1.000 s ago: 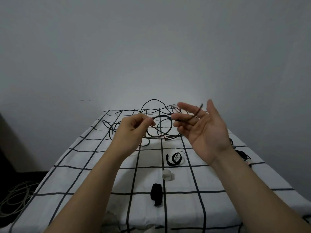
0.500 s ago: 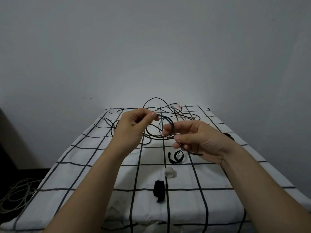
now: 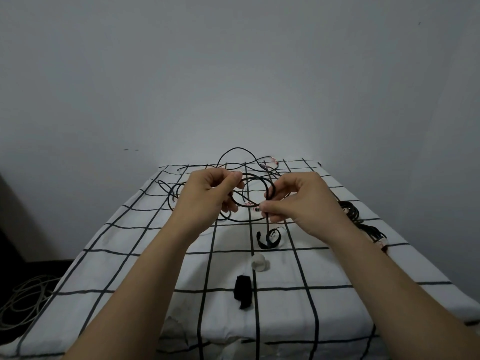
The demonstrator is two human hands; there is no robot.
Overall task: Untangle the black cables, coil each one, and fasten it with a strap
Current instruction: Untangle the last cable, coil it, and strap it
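A checked-cloth table (image 3: 145, 255) carries a loose tangle of black cables (image 3: 237, 148) at its far end. Above it, the left hand (image 3: 207, 198) and right hand (image 3: 298, 201), fingers curled, pinch opposite sides of a small cable coil (image 3: 255, 177). Light, limp and springy, the coil probably needs all its turns pinched together. A curled strap (image 3: 259, 241) lies on the cloth nearby.

Left hand (image 3: 205, 201), right hand (image 3: 298, 203): bare. Left forearm (image 3: 145, 268), right forearm (image 3: 376, 268): bare from wrist to near frame edge. Left thumbnail (image 3: 237, 175) short.
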